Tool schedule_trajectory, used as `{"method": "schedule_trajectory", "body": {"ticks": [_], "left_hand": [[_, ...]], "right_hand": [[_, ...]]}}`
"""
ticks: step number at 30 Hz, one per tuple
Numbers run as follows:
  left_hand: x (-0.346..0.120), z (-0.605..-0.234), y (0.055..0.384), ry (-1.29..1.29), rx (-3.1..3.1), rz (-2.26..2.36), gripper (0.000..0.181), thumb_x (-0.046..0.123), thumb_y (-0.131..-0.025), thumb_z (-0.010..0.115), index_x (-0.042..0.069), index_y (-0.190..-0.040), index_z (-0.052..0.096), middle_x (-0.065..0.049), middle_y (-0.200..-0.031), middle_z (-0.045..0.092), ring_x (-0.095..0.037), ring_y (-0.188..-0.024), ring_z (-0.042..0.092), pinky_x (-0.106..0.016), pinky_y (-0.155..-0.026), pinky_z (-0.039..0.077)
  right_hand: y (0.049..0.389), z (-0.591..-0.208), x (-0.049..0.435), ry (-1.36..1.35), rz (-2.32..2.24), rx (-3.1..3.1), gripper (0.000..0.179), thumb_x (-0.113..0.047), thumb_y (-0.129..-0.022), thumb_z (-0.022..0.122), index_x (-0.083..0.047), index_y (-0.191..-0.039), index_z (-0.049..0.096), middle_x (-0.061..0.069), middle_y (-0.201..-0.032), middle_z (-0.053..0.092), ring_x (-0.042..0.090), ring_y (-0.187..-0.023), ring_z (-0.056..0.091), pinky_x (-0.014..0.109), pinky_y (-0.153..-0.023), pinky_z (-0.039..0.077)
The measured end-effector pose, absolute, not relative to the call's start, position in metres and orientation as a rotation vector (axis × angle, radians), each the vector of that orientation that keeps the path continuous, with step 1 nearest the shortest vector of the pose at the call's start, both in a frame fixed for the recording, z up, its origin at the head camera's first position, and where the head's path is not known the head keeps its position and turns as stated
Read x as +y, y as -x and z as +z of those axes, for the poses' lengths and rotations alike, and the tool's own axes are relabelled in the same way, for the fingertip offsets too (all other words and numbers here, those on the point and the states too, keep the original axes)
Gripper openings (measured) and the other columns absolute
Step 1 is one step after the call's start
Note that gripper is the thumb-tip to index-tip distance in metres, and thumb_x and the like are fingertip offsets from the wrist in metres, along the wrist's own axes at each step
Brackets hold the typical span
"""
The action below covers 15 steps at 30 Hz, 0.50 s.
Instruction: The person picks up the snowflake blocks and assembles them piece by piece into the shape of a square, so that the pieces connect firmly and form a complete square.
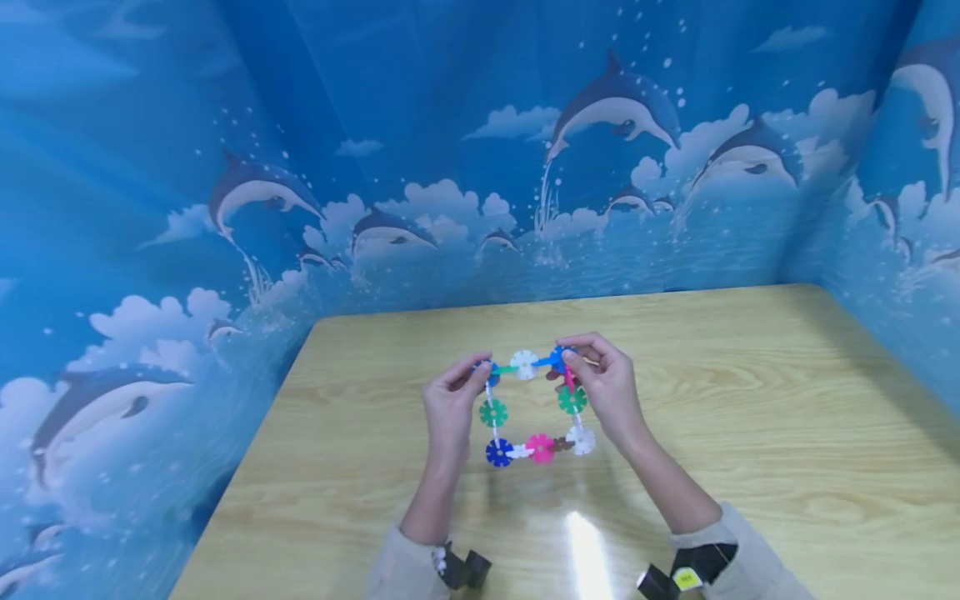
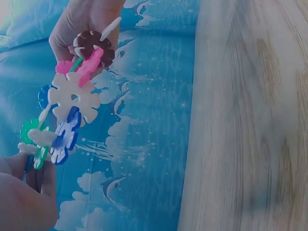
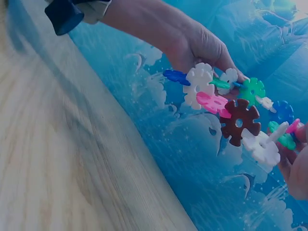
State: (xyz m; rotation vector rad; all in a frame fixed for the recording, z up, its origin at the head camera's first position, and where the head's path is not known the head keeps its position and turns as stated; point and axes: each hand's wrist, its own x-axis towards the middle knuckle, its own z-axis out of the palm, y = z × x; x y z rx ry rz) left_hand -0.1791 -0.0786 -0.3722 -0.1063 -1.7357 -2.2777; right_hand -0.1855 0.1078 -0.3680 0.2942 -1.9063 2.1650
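Several notched, flower-shaped plastic discs are slotted together into a four-sided loop, held up above the table. My left hand [image 1: 450,410] pinches its upper left corner at a blue disc [image 1: 492,377]. At the upper right corner, my right hand [image 1: 611,390] grips another blue disc [image 1: 559,360] between thumb and fingers. A white disc [image 1: 524,364] sits midway along the top side. Green discs stand on both sides, and a pink disc [image 1: 540,448] is in the bottom side. In the right wrist view, a brown disc [image 3: 239,122] joins pink and white ones.
A light wood-grain table [image 1: 750,400] lies under the hands. Behind and to both sides hangs a blue curtain [image 1: 450,100] printed with dolphins. Black wrist cameras are strapped at both sleeves. Glare shows on the table near its front.
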Motion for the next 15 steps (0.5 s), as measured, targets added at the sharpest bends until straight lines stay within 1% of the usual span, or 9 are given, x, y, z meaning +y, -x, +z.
{"method": "schedule_trajectory", "body": {"ticks": [4, 6, 8, 11, 15], "left_hand": [[-0.076, -0.366, 0.175, 0.165, -1.828, -2.185, 0.024, 0.011, -0.081, 0.07, -0.003, -0.101, 0.067, -0.013, -0.096, 0.066, -0.016, -0.077, 0.064, -0.03, -0.077, 0.054], [-0.075, -0.364, 0.174, 0.177, -1.861, -2.15, 0.024, 0.014, -0.081, 0.07, 0.0, -0.101, 0.068, -0.01, -0.098, 0.066, -0.017, -0.081, 0.063, -0.029, -0.078, 0.054], [-0.075, -0.364, 0.175, 0.176, -1.866, -2.149, 0.024, 0.014, -0.082, 0.07, 0.0, -0.101, 0.068, -0.01, -0.097, 0.065, -0.018, -0.083, 0.063, -0.03, -0.078, 0.053], [-0.075, -0.369, 0.179, 0.148, -1.86, -2.205, 0.025, 0.014, -0.081, 0.07, 0.001, -0.102, 0.068, -0.01, -0.095, 0.064, -0.019, -0.082, 0.063, -0.031, -0.078, 0.054], [-0.075, -0.379, 0.186, 0.103, -1.888, -2.329, 0.025, 0.013, -0.082, 0.069, 0.0, -0.104, 0.066, -0.012, -0.092, 0.063, -0.019, -0.079, 0.063, -0.032, -0.079, 0.054]], "right_hand": [[0.188, -0.367, 0.116, -0.422, 2.099, -1.892, 0.019, -0.004, -0.092, 0.055, 0.01, -0.105, 0.054, 0.004, -0.096, 0.065, 0.015, -0.078, 0.064, 0.031, -0.065, 0.056], [0.189, -0.366, 0.12, -0.467, 2.07, -1.903, 0.019, -0.004, -0.092, 0.055, 0.01, -0.105, 0.054, 0.001, -0.096, 0.065, 0.013, -0.08, 0.063, 0.027, -0.067, 0.055], [0.19, -0.364, 0.122, -0.485, 2.052, -1.925, 0.02, -0.005, -0.092, 0.056, 0.01, -0.105, 0.055, 0.0, -0.094, 0.065, 0.013, -0.08, 0.062, 0.023, -0.067, 0.054], [0.19, -0.364, 0.124, -0.491, 2.074, -1.961, 0.022, -0.007, -0.092, 0.057, 0.008, -0.107, 0.055, 0.004, -0.086, 0.065, 0.016, -0.072, 0.064, 0.024, -0.061, 0.054], [0.192, -0.373, 0.131, -0.513, 2.121, -2.002, 0.024, -0.008, -0.092, 0.056, 0.009, -0.109, 0.053, 0.008, -0.078, 0.063, 0.022, -0.069, 0.066, 0.028, -0.059, 0.055]]}}
